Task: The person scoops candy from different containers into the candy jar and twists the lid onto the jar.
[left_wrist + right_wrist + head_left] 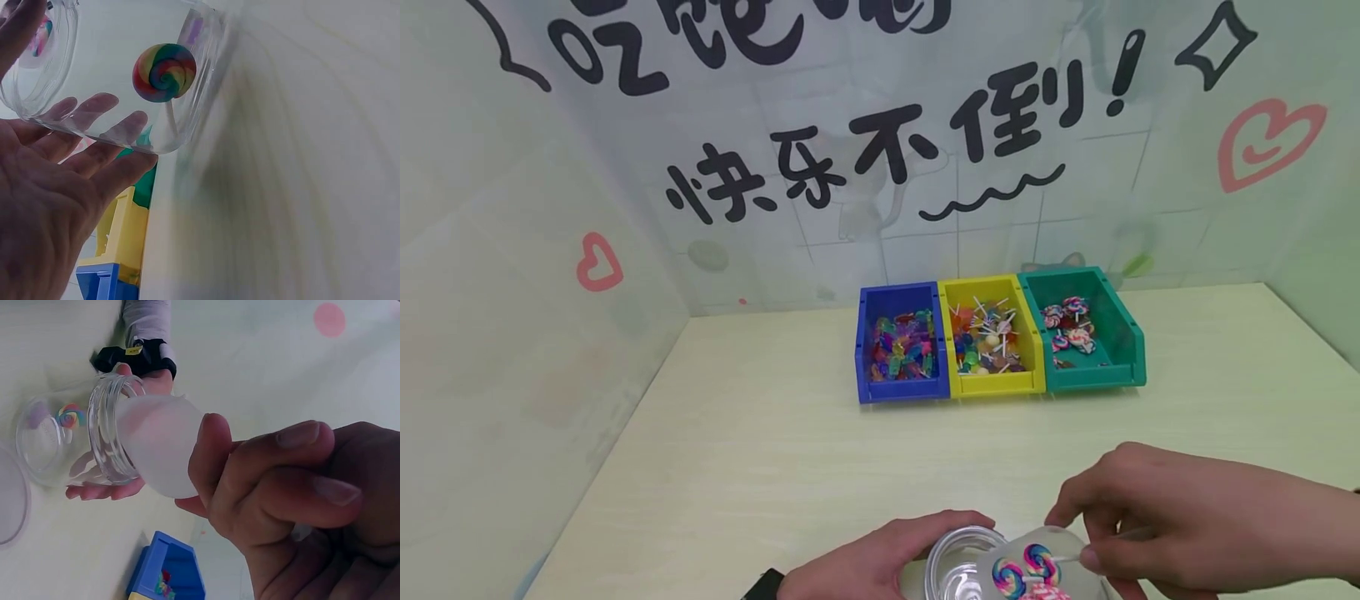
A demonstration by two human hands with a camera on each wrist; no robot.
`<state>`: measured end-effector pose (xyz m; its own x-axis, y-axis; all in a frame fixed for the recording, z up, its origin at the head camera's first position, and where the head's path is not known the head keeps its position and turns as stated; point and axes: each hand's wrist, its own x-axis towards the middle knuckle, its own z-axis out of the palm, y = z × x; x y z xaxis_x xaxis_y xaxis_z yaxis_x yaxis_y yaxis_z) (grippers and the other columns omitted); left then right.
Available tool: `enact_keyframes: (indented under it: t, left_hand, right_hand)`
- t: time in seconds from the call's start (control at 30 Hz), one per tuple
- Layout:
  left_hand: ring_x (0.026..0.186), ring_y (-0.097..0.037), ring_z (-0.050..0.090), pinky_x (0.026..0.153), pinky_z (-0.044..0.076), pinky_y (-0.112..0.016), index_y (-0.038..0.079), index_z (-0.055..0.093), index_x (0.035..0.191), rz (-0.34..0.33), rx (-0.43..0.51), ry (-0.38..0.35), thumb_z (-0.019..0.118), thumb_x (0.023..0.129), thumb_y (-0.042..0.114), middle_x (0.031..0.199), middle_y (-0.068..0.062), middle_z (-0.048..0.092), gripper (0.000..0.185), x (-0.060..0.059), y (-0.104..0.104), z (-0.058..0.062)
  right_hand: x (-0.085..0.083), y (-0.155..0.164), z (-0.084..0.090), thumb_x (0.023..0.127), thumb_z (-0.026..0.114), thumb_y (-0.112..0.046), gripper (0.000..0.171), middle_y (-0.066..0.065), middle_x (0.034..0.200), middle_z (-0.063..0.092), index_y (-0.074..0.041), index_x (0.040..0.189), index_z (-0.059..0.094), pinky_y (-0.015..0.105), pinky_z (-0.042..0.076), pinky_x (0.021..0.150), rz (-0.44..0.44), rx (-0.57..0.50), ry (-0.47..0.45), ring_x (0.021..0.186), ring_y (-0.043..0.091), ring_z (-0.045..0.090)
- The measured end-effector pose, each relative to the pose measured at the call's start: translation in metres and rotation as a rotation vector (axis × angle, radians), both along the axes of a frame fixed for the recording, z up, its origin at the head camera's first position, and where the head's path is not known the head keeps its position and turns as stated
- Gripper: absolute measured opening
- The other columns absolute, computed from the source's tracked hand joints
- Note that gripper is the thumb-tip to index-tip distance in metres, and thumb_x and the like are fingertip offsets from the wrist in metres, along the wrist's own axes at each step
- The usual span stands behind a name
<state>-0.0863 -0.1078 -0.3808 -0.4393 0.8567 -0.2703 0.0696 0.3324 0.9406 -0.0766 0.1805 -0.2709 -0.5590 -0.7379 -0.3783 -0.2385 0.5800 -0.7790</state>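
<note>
Left hand (861, 562): fingers wrapped round clear jar (958, 575), at the front | Right hand (1150, 517): finger and thumb pinch white disc (1017, 552) at jar's open mouth (swirly lollipops (1041, 565) show on it) | Back: blue bin (904, 390), yellow bin (997, 384), green bin (1093, 379) in a row, sweets (902, 346) inside

- Pale table (737, 450)
- Far, left: blue bin (904, 390)
- Far, between, touching both others: yellow bin (998, 384)
- Far, right: green bin (1097, 378)
- Pale round disc (9, 497), partly in view

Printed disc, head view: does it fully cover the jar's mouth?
No, the jar has part of its rim and mouth showing beside the printed disc.
</note>
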Motion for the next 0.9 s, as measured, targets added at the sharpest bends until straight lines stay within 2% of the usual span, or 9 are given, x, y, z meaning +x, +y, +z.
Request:
enact_keyframes:
  t: [0.13, 0.27, 0.53, 0.7, 0.83, 0.9]
  left_hand:
    - [0.117, -0.001, 0.042, 0.091, 0.04, -0.026, 0.04, 0.03, 0.132, -0.003, 0.009, -0.004, 0.065, 0.079, 0.037, 0.128, 0.019, 0.044, 0.065, 0.001, 0.0, 0.005]
    - [0.116, 0.0, 0.043, 0.092, 0.041, -0.029, 0.04, 0.03, 0.132, 0.013, -0.007, -0.015, 0.065, 0.079, 0.038, 0.127, 0.02, 0.044, 0.063, 0.003, 0.0, 0.009]
    - [0.117, -0.001, 0.042, 0.092, 0.041, -0.029, 0.042, 0.028, 0.132, -0.004, -0.011, 0.029, 0.064, 0.08, 0.037, 0.127, 0.02, 0.044, 0.064, 0.002, -0.002, 0.006]
    - [0.121, -0.002, 0.038, 0.094, 0.039, -0.028, 0.042, 0.024, 0.135, -0.037, 0.027, 0.062, 0.062, 0.081, 0.037, 0.132, 0.02, 0.039, 0.067, 0.001, -0.002, 0.007]
    - [0.126, -0.003, 0.032, 0.097, 0.036, -0.027, 0.04, 0.02, 0.138, -0.057, 0.069, 0.058, 0.06, 0.083, 0.037, 0.139, 0.019, 0.032, 0.068, -0.002, -0.004, 0.01]
    - [0.128, -0.004, 0.03, 0.098, 0.035, -0.028, 0.039, 0.018, 0.139, -0.065, 0.091, 0.079, 0.053, 0.084, 0.048, 0.141, 0.017, 0.029, 0.066, -0.005, -0.006, 0.01]
  right_hand:
    - [-0.001, -0.005, 0.003, 0.088, 0.053, -0.036, 0.022, -0.015, 0.062, 0.059, -0.027, 0.107, 0.058, 0.019, 0.046, 0.06, 0.007, 0.062, 0.041, 0.051, 0.001, 0.053]
    - [-0.002, -0.01, 0.004, 0.085, 0.055, -0.041, 0.021, -0.016, 0.065, 0.058, -0.033, 0.103, 0.059, 0.02, 0.044, 0.062, -0.01, 0.159, 0.095, 0.068, 0.0, 0.053]
    - [0.0, -0.015, 0.005, 0.081, 0.061, -0.038, 0.021, -0.015, 0.066, 0.057, -0.036, 0.103, 0.06, 0.019, 0.044, 0.059, -0.047, 0.269, 0.093, 0.066, 0.001, 0.052]
    - [0.003, -0.011, 0.011, 0.087, 0.053, -0.038, 0.023, -0.019, 0.064, 0.056, -0.034, 0.11, 0.055, 0.017, 0.043, 0.058, 0.041, 0.16, 0.165, 0.063, -0.003, 0.052]
    - [0.006, -0.009, 0.023, 0.09, 0.047, -0.041, 0.022, -0.024, 0.064, 0.053, -0.036, 0.11, 0.051, 0.016, 0.042, 0.058, 0.086, 0.082, 0.292, 0.062, -0.006, 0.049]
    - [0.006, -0.008, 0.028, 0.091, 0.045, -0.04, 0.02, -0.024, 0.064, 0.052, -0.036, 0.11, 0.051, 0.015, 0.042, 0.058, 0.091, 0.057, 0.323, 0.061, -0.006, 0.049]
